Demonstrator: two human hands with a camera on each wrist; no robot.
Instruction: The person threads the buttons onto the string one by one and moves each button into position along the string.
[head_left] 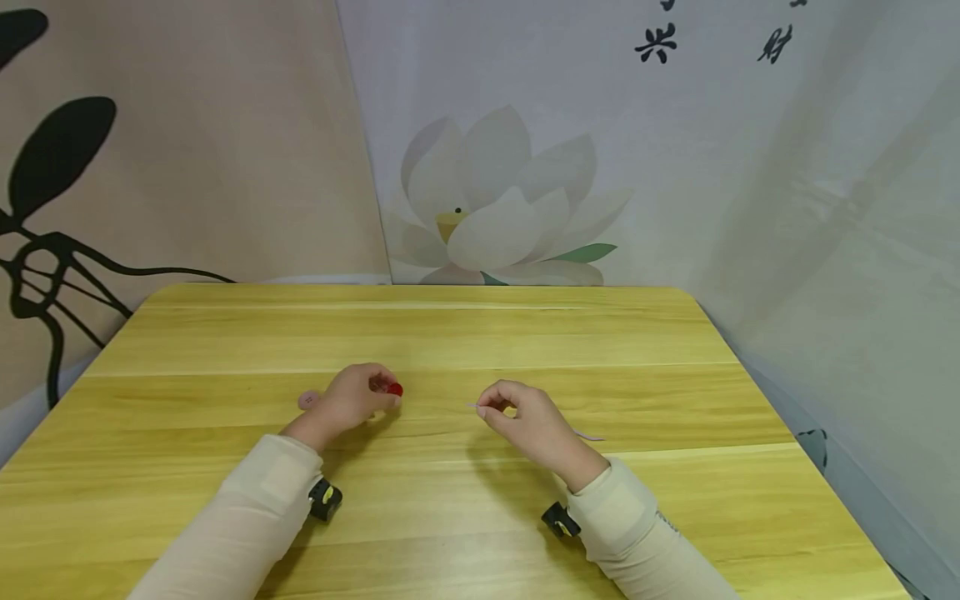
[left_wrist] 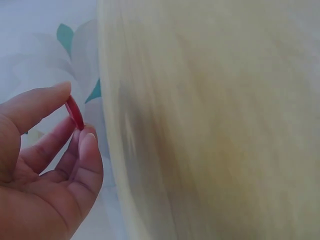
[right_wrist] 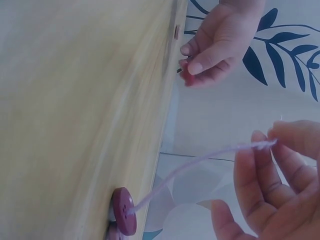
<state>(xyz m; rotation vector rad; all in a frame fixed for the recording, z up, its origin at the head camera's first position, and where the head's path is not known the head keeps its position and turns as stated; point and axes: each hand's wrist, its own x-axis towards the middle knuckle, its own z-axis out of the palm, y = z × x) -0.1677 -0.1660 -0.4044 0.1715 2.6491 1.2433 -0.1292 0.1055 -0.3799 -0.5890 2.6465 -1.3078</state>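
Note:
My left hand [head_left: 348, 402] pinches a red button [head_left: 394, 389] by its rim, between thumb and fingertips. The left wrist view shows that button [left_wrist: 75, 113] edge-on. To the right, my right hand [head_left: 528, 419] pinches a thin pale purple cord [right_wrist: 185, 167] near one end. From the fingertips the cord curves down to the face of a maroon button [right_wrist: 124, 211] standing tilted at the table. Part of another button [right_wrist: 114, 231] shows just below it. In the head view the right hand hides these, and only a bit of cord [head_left: 590, 437] shows past the wrist.
A pink button [head_left: 308, 400] lies on the wooden table [head_left: 450, 333] beside my left wrist. Behind the table hangs a pale cloth [head_left: 750, 167] printed with a lotus and dark leaves.

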